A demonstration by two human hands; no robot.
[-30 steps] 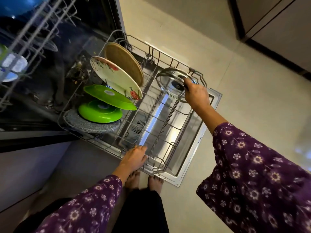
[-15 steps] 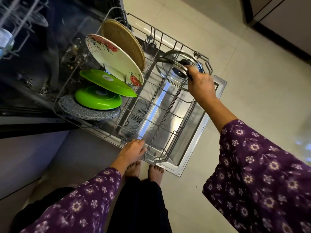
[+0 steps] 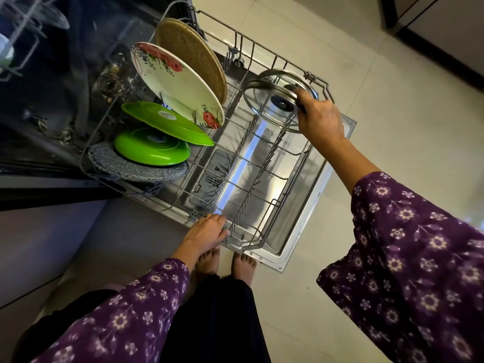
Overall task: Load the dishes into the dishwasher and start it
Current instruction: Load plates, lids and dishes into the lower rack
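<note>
Upper rack, upper left of frame: partly in view, some pale ware in it — I cannot tell what. Lower rack, pulled out over the open door: its left portion is loaded. A speckled grey plate lies lowest, then two green plates, a floral plate and a woven round mat standing on edge behind it. The centre and lower right of the rack hold nothing.

My left hand, lower centre, rests fingers-down on the rack's near rim, loosely curled — steadying, not carrying. My right hand, upper right, is closed around the knob of a glass lid, held tilted over the tines at the rack's far right corner; I cannot tell whether it has seated.

Judgement: loading is partway. Left to do — seat the lid, push the rack in, close the door, start the machine.
</note>
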